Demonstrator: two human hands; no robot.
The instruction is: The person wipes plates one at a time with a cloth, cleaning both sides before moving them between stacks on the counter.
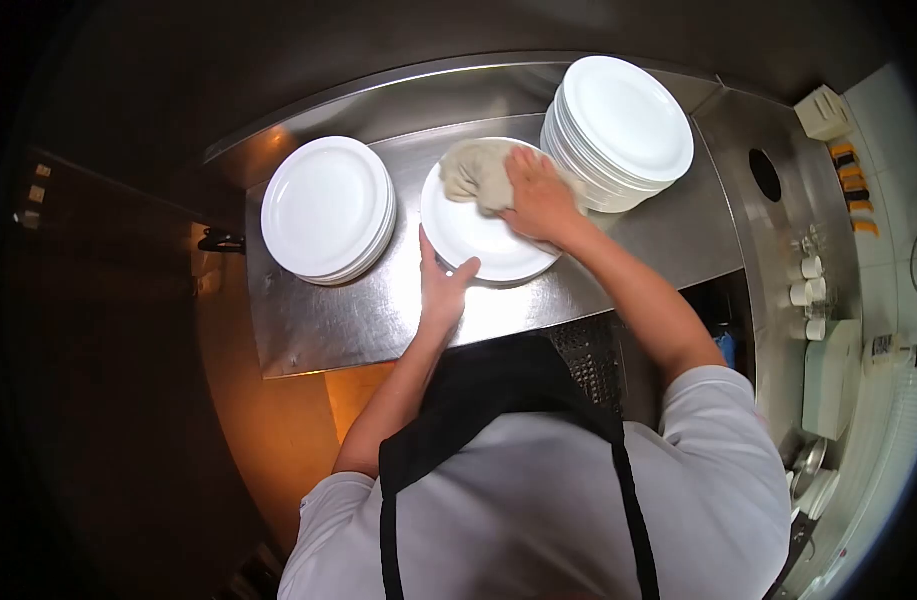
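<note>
A white plate (483, 235) lies in the middle of the steel counter, between two stacks. My right hand (540, 200) presses a beige cloth (476, 172) onto the plate's upper part, its fingers over the cloth. At the plate's lower left edge is my left hand (443, 290), thumb and fingers apart around the rim, gripping it. A short stack of white plates (326, 207) stands to the left. The taller stack of white plates (628, 120) rises at the back right, close to my right hand.
The steel counter (328, 320) has a raised back edge. On the right are a round dark hole (765, 175), small white cups (801, 294), a pale green board (830, 380) and orange-handled items (854, 185) along the wall. A perforated dark mat (586, 365) shows below the counter.
</note>
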